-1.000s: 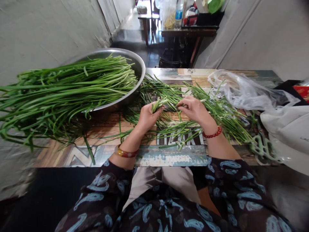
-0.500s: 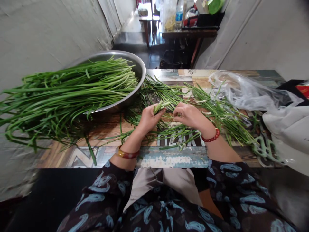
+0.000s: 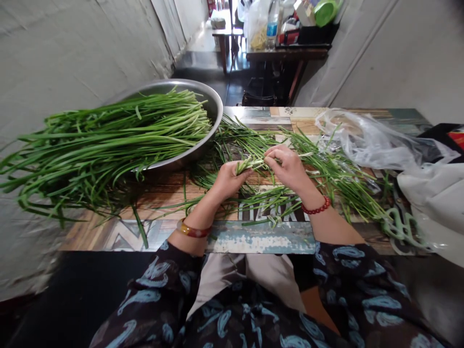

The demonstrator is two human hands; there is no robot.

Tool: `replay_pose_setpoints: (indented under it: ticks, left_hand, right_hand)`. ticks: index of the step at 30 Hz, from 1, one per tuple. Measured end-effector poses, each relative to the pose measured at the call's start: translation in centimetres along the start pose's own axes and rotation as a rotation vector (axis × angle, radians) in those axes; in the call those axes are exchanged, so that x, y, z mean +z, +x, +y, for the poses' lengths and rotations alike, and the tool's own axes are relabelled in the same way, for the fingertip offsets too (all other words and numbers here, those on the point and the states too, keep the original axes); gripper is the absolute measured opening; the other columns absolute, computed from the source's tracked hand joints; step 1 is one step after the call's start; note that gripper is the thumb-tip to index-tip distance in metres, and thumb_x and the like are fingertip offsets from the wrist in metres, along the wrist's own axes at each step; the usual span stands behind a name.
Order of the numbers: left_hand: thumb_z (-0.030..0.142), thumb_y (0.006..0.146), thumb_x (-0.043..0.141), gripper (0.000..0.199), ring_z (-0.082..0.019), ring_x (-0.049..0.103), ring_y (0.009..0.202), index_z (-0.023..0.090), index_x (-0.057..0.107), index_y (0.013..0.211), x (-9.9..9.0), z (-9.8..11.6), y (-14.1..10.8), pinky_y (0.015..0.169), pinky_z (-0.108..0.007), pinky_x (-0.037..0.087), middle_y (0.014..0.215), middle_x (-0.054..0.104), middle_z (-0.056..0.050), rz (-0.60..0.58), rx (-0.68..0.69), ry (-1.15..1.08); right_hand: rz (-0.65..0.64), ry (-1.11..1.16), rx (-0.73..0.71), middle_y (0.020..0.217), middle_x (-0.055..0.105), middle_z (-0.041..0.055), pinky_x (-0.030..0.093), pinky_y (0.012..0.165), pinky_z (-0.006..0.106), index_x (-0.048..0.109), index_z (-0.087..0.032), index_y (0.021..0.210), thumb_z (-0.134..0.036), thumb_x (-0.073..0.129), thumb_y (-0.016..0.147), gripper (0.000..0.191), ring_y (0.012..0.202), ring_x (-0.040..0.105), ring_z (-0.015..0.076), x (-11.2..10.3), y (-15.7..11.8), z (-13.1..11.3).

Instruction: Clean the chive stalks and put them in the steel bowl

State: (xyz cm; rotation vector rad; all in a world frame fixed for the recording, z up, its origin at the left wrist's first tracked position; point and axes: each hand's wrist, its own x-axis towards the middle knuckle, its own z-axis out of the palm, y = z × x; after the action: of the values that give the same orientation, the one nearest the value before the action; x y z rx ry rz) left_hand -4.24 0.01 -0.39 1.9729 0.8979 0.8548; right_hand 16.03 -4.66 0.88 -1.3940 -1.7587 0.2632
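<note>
My left hand (image 3: 227,181) is closed round a small bunch of garlic chives (image 3: 248,165), their pale stalk ends pointing right. Close beside it, my right hand (image 3: 287,165) pinches a chive stalk at those pale ends; a thin end sticks out past its far side. The fingertips partly hide the pinched spot. Loose chives (image 3: 337,176) lie scattered on the table under and around both hands. To the left, a large metal bowl (image 3: 218,108) holds a thick pile of chives (image 3: 145,126), whose leaves hang over its near left side.
A clear plastic bag (image 3: 373,140) lies at the right back of the patterned table (image 3: 261,238). Scissors with pale green handles (image 3: 402,226) rest at the right, near a white bag (image 3: 431,198). Beyond stands another table (image 3: 286,54) with a water bottle (image 3: 271,30).
My right hand has come up and now pinches a stalk at the bunch in my left hand. The left hand still holds its chives. The view has shifted slightly.
</note>
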Motion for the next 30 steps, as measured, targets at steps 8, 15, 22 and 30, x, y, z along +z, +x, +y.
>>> replay_pose_setpoints:
  ticks: [8,15,22,30]
  left_hand:
    - [0.031,0.081,0.063,0.024,-0.012,0.045,0.058,0.016,0.058,0.063,-0.2,0.2,-0.1,0.055,-0.024,0.035,0.057,0.049,0.002,0.053,-0.031,-0.064]
    - [0.030,0.080,0.064,0.018,-0.013,0.047,0.060,0.015,0.064,0.069,-0.2,0.2,0.0,0.060,-0.025,0.037,0.061,0.053,0.003,0.016,-0.029,-0.078]
    - [0.031,0.082,0.063,0.028,-0.011,0.037,0.058,0.016,0.053,0.061,-0.3,0.1,0.0,0.056,-0.024,0.030,0.057,0.041,0.003,-0.005,0.002,-0.047]
    - [0.031,0.081,0.063,0.024,-0.011,0.041,0.060,0.015,0.055,0.065,-0.2,-0.3,0.1,0.058,-0.023,0.034,0.059,0.047,0.003,0.030,-0.008,-0.085]
  right_hand:
    - [0.072,-0.013,0.047,0.085,0.066,0.0067,0.047,0.085,0.035,0.058,-0.023,0.075,-0.037,0.044,0.097,0.030,0.086,0.061,0.0209,-1.1,0.3,0.3]
    - [-0.040,0.059,-0.113,0.084,0.066,0.0051,0.046,0.082,0.034,0.064,-0.021,0.079,-0.032,0.059,0.090,0.016,0.084,0.060,0.0196,0.4,-0.1,-0.8]
    - [0.168,0.264,0.206,0.075,0.064,0.0015,0.044,0.072,0.029,0.064,-0.020,0.076,-0.037,0.055,0.092,0.025,0.073,0.057,0.0148,1.0,0.0,0.1]
    - [0.200,0.261,0.195,0.070,0.061,0.0015,0.043,0.067,0.029,0.060,-0.020,0.070,-0.045,0.050,0.094,0.037,0.068,0.057,0.0146,0.1,0.2,0.9]
